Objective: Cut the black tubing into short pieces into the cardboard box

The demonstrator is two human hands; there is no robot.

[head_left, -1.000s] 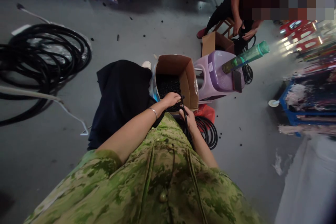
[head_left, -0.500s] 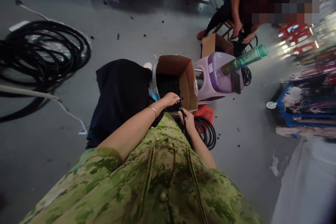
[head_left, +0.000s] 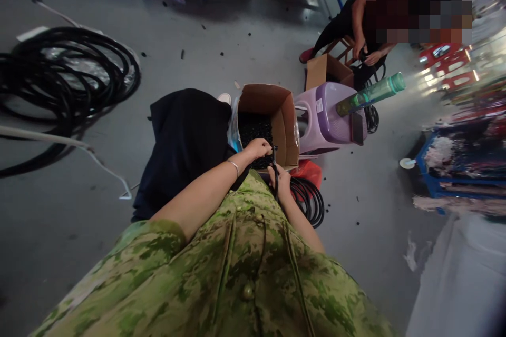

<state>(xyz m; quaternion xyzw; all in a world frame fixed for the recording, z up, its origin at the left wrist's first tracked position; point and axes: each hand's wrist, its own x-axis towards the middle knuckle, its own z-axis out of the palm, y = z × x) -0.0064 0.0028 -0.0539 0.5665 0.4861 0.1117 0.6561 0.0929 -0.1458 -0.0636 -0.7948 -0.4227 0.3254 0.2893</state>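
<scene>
- The left hand (head_left: 259, 146) sits just right of centre at the near edge of the cardboard box (head_left: 285, 121), fingers pinched on the top end of a thin black cable (head_left: 275, 168); its place has hardly changed.
- The right hand (head_left: 282, 176), just below it, is closed around the same cable and has crept slightly up toward the left hand.
- The cable runs down to a black coil (head_left: 310, 201) on the floor, lower right of the hands.
- Small black pieces (head_left: 253, 127) fill the box as before.
- The purple stool (head_left: 330, 121) and green bottle (head_left: 371, 92) right of the box sit a little further right.
</scene>
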